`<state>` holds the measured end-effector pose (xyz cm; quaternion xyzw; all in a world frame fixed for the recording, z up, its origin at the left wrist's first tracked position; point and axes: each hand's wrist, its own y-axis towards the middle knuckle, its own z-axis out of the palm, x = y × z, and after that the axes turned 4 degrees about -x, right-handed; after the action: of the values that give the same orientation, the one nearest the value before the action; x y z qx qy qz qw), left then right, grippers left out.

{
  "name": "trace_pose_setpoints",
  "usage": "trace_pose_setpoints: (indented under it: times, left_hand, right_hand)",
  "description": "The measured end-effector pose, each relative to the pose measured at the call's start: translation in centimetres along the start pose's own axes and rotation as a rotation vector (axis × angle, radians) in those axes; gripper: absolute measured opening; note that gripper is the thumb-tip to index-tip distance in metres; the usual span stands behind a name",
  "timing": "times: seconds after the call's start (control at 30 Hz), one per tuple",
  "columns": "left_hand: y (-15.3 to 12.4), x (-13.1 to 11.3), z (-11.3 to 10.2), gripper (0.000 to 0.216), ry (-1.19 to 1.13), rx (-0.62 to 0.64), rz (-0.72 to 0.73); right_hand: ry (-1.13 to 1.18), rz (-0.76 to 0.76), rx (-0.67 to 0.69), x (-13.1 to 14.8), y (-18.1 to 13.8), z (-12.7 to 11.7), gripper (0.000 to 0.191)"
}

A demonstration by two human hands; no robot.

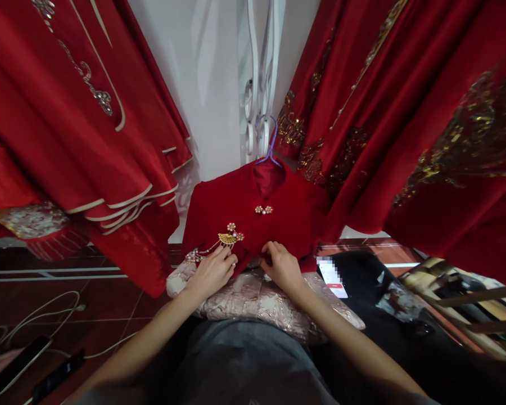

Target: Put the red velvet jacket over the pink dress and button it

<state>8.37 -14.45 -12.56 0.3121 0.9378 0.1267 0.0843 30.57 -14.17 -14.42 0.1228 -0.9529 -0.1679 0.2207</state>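
Note:
A red velvety jacket [227, 197] hangs on a purple hanger [271, 147], its lower part spread over a shiny pinkish cushion [257, 298] in front of me. A pearl-and-gold flower clasp [263, 210] sits below its collar. On the left of the front is a gold fan-shaped brooch [227, 238] with flowers and a draped chain. My left hand [213, 273], fingers together, grips the lower front just under the brooch. My right hand [281, 264] is closed, its curled fingers pinching the cloth near the hem; the fingertips are partly hidden.
Red garments with pale trim [122, 146] hang at left, and sequined red ones [362, 140] at right. A lit phone [332, 278] lies on a black surface beside a crumpled clear plastic bag [398, 301]. White cables [46, 315] and dark phones [59, 376] are at lower left.

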Motion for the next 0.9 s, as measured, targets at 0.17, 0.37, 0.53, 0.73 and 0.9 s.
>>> trace_pose_setpoints:
  times: [0.17,0.37,0.53,0.73,0.9]
  left_hand:
    - [-0.3,-0.1,0.2,0.014,-0.26,-0.016,-0.217]
    - [0.2,0.0,1.4,0.008,-0.598,-0.079,-0.488]
    - [0.2,0.6,2.4,0.009,-0.819,-0.098,-0.536]
    - [0.3,0.8,2.0,0.006,-0.874,-0.094,-0.568]
    - [0.3,0.8,1.9,0.01,-0.885,-0.106,-0.54]
  right_hand:
    - [0.543,0.077,0.209,-0.2,0.7,-1.5,0.011]
    - [0.867,0.078,0.236,2.2,1.4,-0.7,0.026]
    - [0.733,0.05,0.197,3.2,3.0,1.2,0.016]
    - [0.563,0.033,0.289,3.5,4.0,0.9,0.011]
    - [0.491,0.034,0.251,4.0,3.6,0.9,0.014]
